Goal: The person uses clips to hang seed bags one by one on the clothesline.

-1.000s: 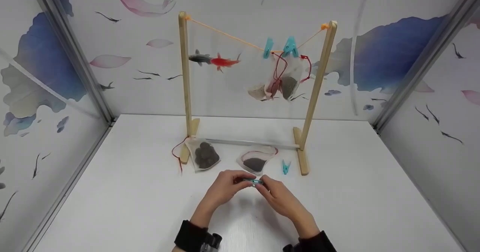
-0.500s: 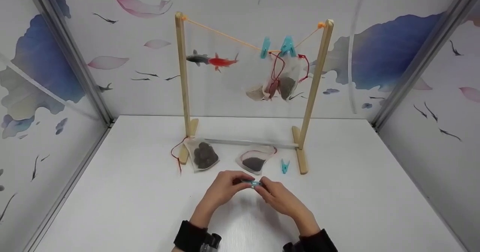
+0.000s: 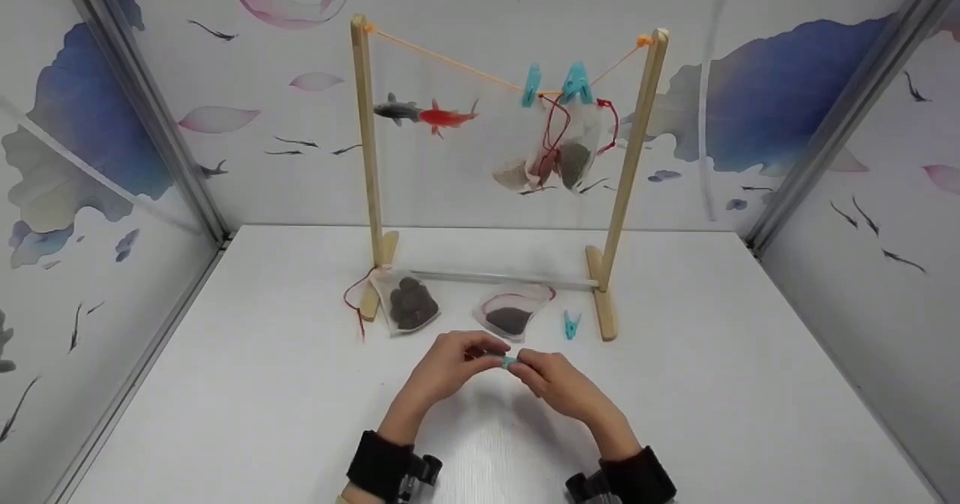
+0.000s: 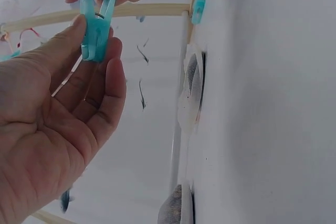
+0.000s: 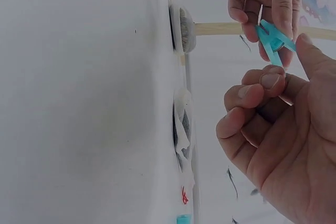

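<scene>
A turquoise plastic clothespin [image 4: 97,30] is hanging in the air above the tabletop [image 3: 300,414], between the person's two hands, its two arms spreading toward the right. Clock directions run from this clothespin in the head view, with twelve pointing away from the person. At nine o'clock the left hand [image 3: 450,367] is pinching the clothespin's joined end between thumb and fingers. Toward four o'clock the right hand [image 3: 564,384] is pinching the spread arms, thumb on one and fingers at the other. Black wristbands [image 3: 381,465] are circling both wrists.

Just beyond, at twelve o'clock, a mesh bag with a small dark filling [image 3: 510,320] is lying on the table. A loose turquoise clothespin [image 3: 571,326] is lying at two o'clock, and a mesh bag of dark lumps [image 3: 412,307] is resting at ten, its red cord trailing leftward.

Farther out, a wooden rack [image 3: 636,151] is standing with posts at eleven and one o'clock. Its orange string [image 3: 450,60] is sagging between them, and turquoise clothespins [image 3: 576,84] are gripping it between twelve and one, with filled mesh bags [image 3: 576,165] hanging below.
</scene>
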A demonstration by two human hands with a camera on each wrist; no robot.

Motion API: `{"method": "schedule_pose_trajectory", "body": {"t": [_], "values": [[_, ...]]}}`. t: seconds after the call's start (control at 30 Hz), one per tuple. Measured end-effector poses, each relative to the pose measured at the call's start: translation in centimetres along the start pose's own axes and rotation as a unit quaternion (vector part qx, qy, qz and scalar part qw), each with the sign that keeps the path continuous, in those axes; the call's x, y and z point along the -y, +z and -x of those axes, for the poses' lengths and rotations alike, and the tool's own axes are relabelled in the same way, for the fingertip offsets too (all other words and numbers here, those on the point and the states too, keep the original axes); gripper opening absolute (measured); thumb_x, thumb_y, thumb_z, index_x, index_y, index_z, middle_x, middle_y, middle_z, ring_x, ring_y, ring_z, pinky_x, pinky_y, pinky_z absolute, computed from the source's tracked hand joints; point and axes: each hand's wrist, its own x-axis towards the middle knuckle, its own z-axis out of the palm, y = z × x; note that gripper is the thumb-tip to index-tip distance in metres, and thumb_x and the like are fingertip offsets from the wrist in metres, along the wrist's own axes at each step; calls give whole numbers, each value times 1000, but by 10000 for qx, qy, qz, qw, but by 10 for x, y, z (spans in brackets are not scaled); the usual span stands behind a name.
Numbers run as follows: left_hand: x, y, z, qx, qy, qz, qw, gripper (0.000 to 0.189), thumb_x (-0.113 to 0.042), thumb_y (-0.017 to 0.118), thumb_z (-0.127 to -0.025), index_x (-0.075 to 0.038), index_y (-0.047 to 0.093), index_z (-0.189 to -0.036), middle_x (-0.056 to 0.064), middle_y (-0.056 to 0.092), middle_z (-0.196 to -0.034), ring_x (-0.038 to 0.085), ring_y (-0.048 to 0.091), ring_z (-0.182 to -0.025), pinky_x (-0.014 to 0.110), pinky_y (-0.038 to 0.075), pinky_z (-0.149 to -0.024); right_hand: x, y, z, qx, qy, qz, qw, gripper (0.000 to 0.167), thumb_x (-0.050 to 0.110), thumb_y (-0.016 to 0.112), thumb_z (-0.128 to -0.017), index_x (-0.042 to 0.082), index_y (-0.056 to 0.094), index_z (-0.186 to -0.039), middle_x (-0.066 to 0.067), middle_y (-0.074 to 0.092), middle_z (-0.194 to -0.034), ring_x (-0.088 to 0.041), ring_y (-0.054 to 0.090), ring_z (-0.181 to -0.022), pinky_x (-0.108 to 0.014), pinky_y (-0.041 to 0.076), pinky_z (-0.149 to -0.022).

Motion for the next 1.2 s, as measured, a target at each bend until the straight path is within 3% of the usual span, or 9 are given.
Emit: {"method": "schedule_pose_trajectory", "body": {"t": [0.3,0.5,0.7,0.9,1.2], "values": [[-6,-2,2,69,-5,-212,9998,24,-26,66,-96,-17,73,-117,-2,75,-113,14,71,-99,24,56,-85,2,-3,0,-424,-521,129,9977,32,35,49,-105,11,57,-85,12,37,-69,2,34,-59,-16,31,-59],[-9,-4,3,93,136,-572,9982,23,-26,65,-97,-15,74,-116,0,75,-112,13,71,-97,23,55,-82,6,-1,0,-290,-322,24,9991,35,37,45,-106,10,55,-87,11,41,-66,1,37,-57,-17,34,-58],[-9,-3,6,-61,185,-463,9987,22,-24,64,-97,-16,74,-115,1,75,-113,15,71,-101,25,56,-86,11,1,2,-173,-137,-128,9997,34,34,39,-109,7,51,-93,7,44,-70,0,39,-60,-19,36,-59],[-8,2,4,-153,229,-345,9990,25,-27,61,-99,-17,72,-119,0,73,-117,17,69,-107,25,55,-90,8,1,0,-796,-363,225,9959,31,31,45,-107,5,53,-91,10,35,-72,0,33,-63,-16,29,-59],[-13,8,-2,-589,242,-651,9958,32,-30,60,-100,-15,66,-127,3,70,-125,20,67,-114,27,56,-86,4,-2,-3,-1746,-673,421,9814,26,22,53,-104,13,53,-79,14,31,-70,2,30,-61,-17,28,-58]]}}
